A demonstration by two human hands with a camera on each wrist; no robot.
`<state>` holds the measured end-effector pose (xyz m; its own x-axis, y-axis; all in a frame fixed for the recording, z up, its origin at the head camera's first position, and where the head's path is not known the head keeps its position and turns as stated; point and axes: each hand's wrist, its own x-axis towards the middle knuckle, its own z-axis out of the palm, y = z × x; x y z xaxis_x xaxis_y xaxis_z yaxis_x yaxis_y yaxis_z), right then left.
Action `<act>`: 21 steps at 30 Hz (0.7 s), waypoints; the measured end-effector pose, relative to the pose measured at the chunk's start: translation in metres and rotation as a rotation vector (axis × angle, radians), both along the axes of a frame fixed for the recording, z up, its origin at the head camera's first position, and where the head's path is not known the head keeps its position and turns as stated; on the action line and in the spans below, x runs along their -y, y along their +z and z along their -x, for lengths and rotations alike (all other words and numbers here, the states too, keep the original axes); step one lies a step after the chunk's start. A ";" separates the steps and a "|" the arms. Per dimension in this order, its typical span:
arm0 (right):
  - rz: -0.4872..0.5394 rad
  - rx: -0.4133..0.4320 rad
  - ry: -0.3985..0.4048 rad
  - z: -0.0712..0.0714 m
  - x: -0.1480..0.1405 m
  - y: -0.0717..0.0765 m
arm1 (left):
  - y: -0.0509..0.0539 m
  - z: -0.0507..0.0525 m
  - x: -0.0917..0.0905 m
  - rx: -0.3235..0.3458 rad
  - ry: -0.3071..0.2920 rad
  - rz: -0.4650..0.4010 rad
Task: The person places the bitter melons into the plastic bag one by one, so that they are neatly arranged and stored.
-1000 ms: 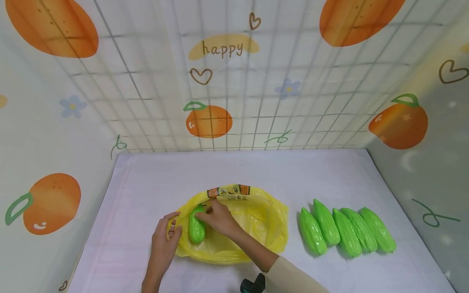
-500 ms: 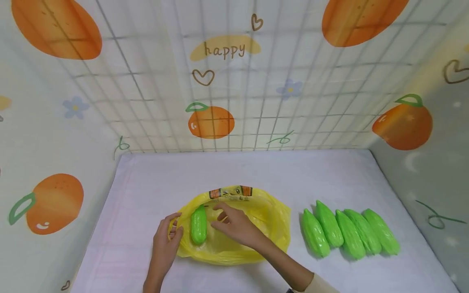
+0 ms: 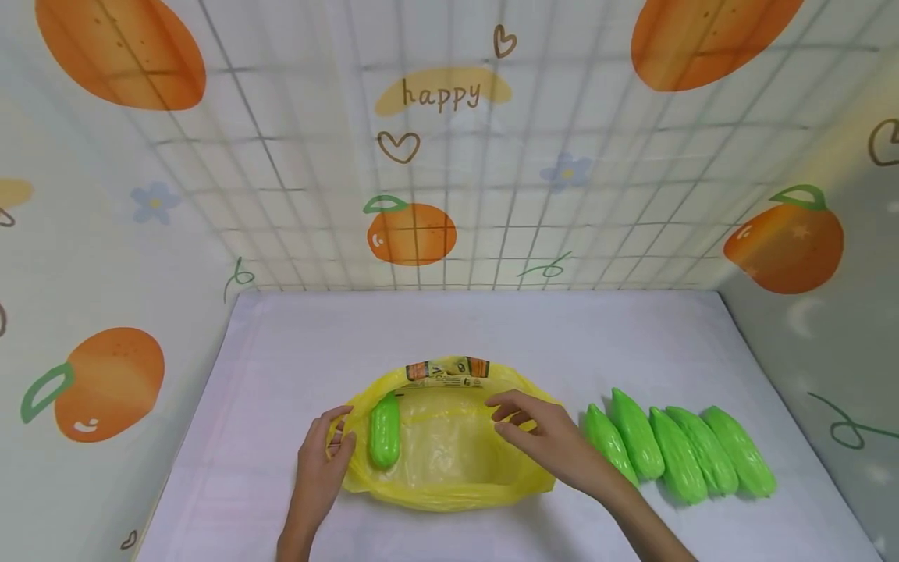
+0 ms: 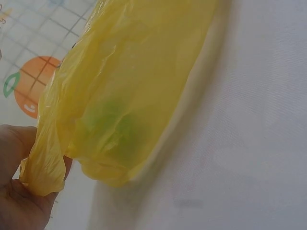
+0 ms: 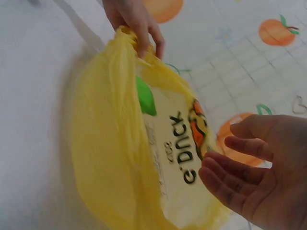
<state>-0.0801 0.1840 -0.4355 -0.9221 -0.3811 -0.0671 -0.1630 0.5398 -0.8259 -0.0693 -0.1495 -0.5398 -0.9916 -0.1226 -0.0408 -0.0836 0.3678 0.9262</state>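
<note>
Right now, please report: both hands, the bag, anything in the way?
Left hand: fingers pinch yellow bag at left edge. Right hand: fingers hold nothing, near bag's right side. One green vegetable inside, five more on table. No obstacle seen.

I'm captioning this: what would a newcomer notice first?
Probably the yellow bag, centre front, its left edge held by the left hand, with one green vegetable inside. Next, five more green vegetables, side by side right of the bag, then the printed oranges on the walls.
</note>
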 end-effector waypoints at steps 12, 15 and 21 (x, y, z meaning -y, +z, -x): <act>0.001 -0.086 -0.195 -0.005 -0.061 0.002 | 0.002 -0.002 0.000 -0.028 -0.001 0.012; -0.081 -0.100 -0.207 -0.007 -0.075 -0.003 | 0.002 -0.002 0.001 -0.027 -0.001 0.013; -0.197 -0.063 -0.203 -0.010 -0.097 -0.015 | 0.003 -0.002 0.001 -0.021 0.001 0.008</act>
